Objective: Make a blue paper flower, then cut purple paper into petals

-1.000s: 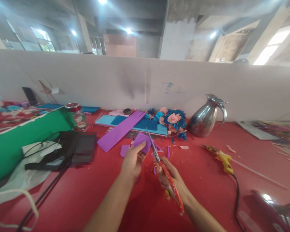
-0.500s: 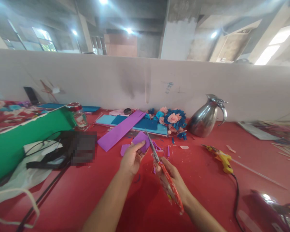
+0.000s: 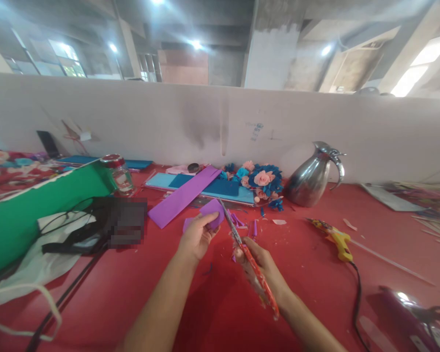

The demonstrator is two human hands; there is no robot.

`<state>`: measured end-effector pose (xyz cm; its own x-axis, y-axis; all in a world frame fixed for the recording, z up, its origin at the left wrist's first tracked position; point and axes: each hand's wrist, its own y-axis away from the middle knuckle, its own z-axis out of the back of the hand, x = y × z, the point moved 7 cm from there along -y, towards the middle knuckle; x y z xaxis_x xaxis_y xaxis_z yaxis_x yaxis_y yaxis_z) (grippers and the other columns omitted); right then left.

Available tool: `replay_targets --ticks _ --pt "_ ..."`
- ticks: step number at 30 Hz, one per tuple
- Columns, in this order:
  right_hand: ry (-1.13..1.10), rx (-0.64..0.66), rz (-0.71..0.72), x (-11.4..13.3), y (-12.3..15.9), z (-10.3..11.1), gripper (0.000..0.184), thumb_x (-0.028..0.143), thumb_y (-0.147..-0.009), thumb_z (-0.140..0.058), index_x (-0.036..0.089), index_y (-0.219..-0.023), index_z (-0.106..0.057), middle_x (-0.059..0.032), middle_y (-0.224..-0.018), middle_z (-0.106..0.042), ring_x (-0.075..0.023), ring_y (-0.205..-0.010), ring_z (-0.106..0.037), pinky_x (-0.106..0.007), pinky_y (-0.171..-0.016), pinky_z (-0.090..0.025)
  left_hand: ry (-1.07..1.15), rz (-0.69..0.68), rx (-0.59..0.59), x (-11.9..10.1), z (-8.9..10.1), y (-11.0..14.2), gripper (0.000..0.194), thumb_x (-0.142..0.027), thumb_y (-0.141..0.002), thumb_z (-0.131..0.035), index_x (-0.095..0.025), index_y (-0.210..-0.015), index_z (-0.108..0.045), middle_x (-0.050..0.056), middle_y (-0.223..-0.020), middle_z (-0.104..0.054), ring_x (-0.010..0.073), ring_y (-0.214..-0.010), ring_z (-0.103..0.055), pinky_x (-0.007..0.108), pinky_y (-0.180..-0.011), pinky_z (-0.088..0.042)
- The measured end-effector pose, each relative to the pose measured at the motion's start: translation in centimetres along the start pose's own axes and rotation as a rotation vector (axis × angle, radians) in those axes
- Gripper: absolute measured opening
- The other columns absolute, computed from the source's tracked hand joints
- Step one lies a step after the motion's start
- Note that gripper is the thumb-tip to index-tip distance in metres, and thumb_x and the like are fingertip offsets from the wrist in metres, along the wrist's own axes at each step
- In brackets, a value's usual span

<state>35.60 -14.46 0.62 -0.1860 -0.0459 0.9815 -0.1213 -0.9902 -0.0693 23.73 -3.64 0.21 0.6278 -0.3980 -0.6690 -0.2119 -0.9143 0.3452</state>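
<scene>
Between the thumb and fingers of my left hand (image 3: 199, 235) is a small purple paper piece (image 3: 211, 210), its upper edge rounded. My right hand (image 3: 261, 266) is closed around red-handled scissors (image 3: 254, 269), their blades pointing up and left beside the paper's right edge. Whether the blades touch the paper I cannot tell. Purple scraps (image 3: 236, 218) lie on the red table just beyond the blades. A long purple paper strip (image 3: 183, 198) rests behind my left hand, across dark blue and light blue sheets (image 3: 157, 183).
Blue and pink paper flowers (image 3: 265, 178) and a metal jug (image 3: 309, 176) stand at the back. A yellow glue gun (image 3: 335, 238) with a black cord lies right. At left are a lidded glass jar (image 3: 120, 176), a green partition (image 3: 69, 200) and a black bag-like item (image 3: 91, 234).
The paper's upper right corner now looks rounded where it was more angular. My left hand has shifted slightly left and down, and the scissor blades have moved a little left.
</scene>
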Motion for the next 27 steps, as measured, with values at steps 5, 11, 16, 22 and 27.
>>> replay_targets --ticks 5,11,16,22,27 --pt "-0.117 -0.076 -0.095 -0.7 0.0 0.1 0.039 0.058 -0.08 -0.058 0.021 -0.078 -0.05 0.0067 -0.057 -0.036 -0.0065 -0.045 -0.029 -0.02 -0.041 -0.022 -0.055 -0.043 -0.028 -0.2 0.6 -0.6 0.025 -0.002 -0.054 -0.078 -0.014 -0.057 -0.056 -0.004 -0.053 -0.06 0.0032 -0.043 -0.051 0.014 -0.042 -0.038" --pt "-0.4 -0.13 -0.168 -1.6 -0.4 0.8 0.042 0.062 -0.08 -0.055 0.021 -0.077 -0.043 0.0095 -0.048 -0.037 -0.0059 -0.034 -0.031 -0.019 -0.032 -0.025 -0.078 0.003 0.038 0.9 -0.2 -0.1 0.02 -0.002 -0.06 -0.074 -0.014 -0.071 -0.063 -0.001 -0.062 -0.067 0.0064 -0.046 -0.056 0.016 -0.043 -0.04" --pt "-0.372 -0.189 -0.058 -1.1 -1.0 2.2 0.041 0.052 -0.072 -0.071 0.019 -0.081 -0.049 0.0079 -0.053 -0.045 -0.0064 -0.045 -0.041 -0.018 -0.043 -0.034 -0.117 0.125 0.091 2.8 -1.4 1.2 0.016 -0.006 -0.067 -0.069 -0.014 -0.081 -0.066 0.004 -0.075 -0.073 0.0136 -0.064 -0.067 0.023 -0.057 -0.052" --pt "-0.432 -0.175 -0.159 -1.9 -1.2 1.9 0.05 0.06 -0.072 -0.066 0.02 -0.102 -0.056 0.0074 -0.056 -0.045 -0.0068 -0.043 -0.037 -0.019 -0.042 -0.03 -0.087 0.079 0.022 2.6 -0.9 0.8 0.017 -0.001 -0.064 -0.073 -0.012 -0.075 -0.067 -0.001 -0.063 -0.068 0.0065 -0.048 -0.059 0.014 -0.038 -0.039" --pt "-0.355 -0.222 -0.156 -1.0 -0.2 2.3 0.058 0.057 -0.068 -0.072 0.024 -0.113 -0.058 -0.0006 -0.082 -0.06 -0.0153 -0.071 -0.057 -0.024 -0.061 -0.044 -0.007 0.067 -0.037 1.6 -0.3 0.3 0.012 -0.002 -0.072 -0.067 -0.012 -0.08 -0.066 0.004 -0.07 -0.071 0.0114 -0.057 -0.065 0.02 -0.051 -0.052"
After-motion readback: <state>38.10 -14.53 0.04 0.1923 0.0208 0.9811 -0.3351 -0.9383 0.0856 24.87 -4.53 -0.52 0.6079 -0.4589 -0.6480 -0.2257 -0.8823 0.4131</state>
